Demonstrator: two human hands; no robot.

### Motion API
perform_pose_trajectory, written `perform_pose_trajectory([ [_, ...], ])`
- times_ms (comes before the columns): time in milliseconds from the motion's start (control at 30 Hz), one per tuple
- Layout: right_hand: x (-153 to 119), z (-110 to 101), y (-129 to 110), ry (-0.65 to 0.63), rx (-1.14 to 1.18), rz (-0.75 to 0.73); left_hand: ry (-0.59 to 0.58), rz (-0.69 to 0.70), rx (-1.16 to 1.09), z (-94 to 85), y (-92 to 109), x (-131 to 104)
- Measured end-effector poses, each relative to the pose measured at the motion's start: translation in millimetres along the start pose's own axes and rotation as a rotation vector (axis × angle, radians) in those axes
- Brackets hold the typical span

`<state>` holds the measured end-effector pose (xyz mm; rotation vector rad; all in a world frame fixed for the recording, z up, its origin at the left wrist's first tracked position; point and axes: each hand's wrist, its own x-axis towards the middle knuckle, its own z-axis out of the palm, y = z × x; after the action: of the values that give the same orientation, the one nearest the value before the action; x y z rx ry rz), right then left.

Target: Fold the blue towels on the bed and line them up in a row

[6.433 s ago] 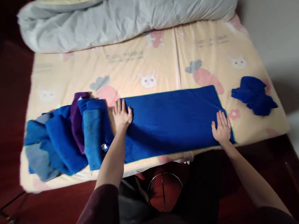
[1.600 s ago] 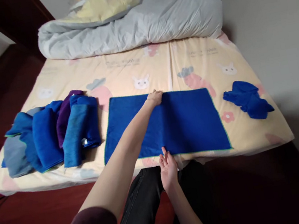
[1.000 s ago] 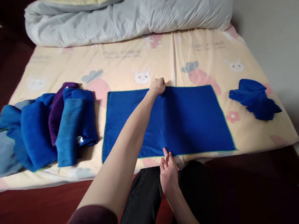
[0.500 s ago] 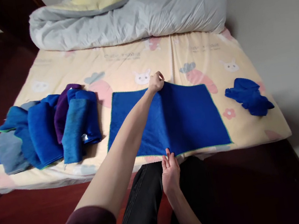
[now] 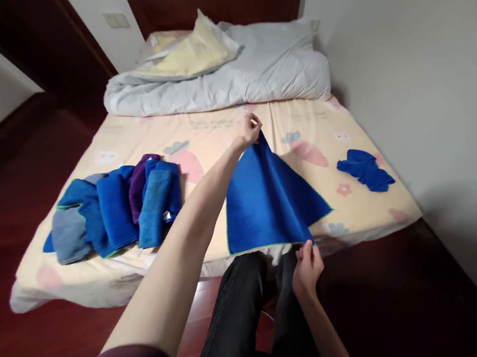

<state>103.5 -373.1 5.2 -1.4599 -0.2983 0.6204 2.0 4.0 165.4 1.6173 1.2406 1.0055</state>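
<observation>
A blue cloth with a thin green edge point(image 5: 261, 205) is partly lifted off the bed, its middle raised in a ridge and its right part slanting down to the sheet. My left hand point(image 5: 251, 129) pinches the cloth's far edge above the bed. At the bed's near edge, my right hand point(image 5: 306, 264) has its fingers closed on the near edge of the same cloth. To the left lies a group of blue, grey and purple cloths point(image 5: 116, 208), some folded or rolled. A crumpled blue cloth point(image 5: 365, 169) rests on the right side of the bed.
The bed point(image 5: 117, 141) has a patterned cream sheet. A grey-white quilt point(image 5: 214, 90) is rolled across its far part, with a pale yellow cloth point(image 5: 194, 52) on top. A wall stands to the right, and my legs are against the near edge.
The cloth, spread nearly flat before, is now lifted and drawn together. My right hand has moved right and closed on its edge. The view has tilted up, showing the headboard.
</observation>
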Motion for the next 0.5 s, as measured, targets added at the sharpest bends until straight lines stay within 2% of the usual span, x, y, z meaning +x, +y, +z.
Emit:
perform_pose_trajectory([
  [100, 13, -17, -29, 0.011, -0.135, -0.149, 0.020, 0.046, -0.091, -21.2, 32, -18],
  [200, 32, -25, -67, 0.049, -0.151, -0.275, 0.059, 0.096, -0.147, -48.2, 65, -38],
  [333, 57, -21, -133, 0.082, -0.057, -0.444, 0.105, 0.201, -0.170, -92.1, 104, -67],
  [500, 78, -8, -220, 0.064, 0.118, -0.669, 0.176, 0.343, -0.233, -147.9, 137, -106],
])
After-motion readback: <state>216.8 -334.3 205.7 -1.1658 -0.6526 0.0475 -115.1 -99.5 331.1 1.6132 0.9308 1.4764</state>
